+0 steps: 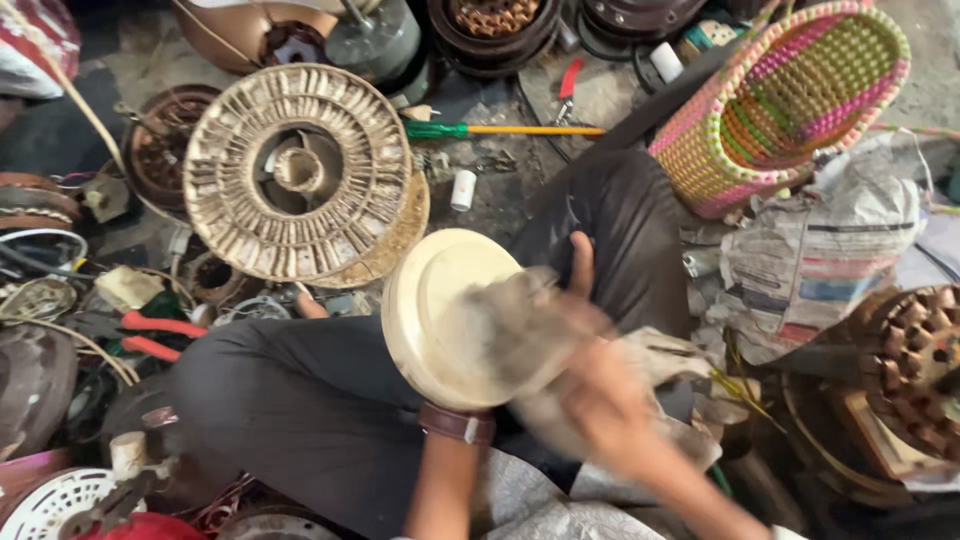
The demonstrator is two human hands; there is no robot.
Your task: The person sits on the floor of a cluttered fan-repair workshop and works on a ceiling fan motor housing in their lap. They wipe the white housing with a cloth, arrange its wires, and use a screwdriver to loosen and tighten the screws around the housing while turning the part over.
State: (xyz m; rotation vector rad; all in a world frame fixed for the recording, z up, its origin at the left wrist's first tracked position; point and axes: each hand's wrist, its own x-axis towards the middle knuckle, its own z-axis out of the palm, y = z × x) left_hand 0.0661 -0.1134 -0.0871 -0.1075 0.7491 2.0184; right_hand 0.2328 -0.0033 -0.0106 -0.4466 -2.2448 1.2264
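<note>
I sit cross-legged on the floor with a round cream-coloured fan cover (pixel 440 300) held on edge over my lap. My left hand (pixel 581 268) supports it from behind and is mostly hidden; one finger shows past the rim, and a brown watch strap (pixel 456 424) is on that wrist. My right hand (pixel 600 395) is blurred with motion. It presses a grey cloth (pixel 520 330) against the face of the cover.
A large round slotted disc (pixel 300 170) lies ahead on the left. A pink and green woven basket (pixel 790 100) stands at the right, above crumpled newspaper (pixel 820 260). A green-handled screwdriver (pixel 500 130), red-handled pliers (pixel 150 335) and a copper-wound motor part (pixel 915 365) lie around.
</note>
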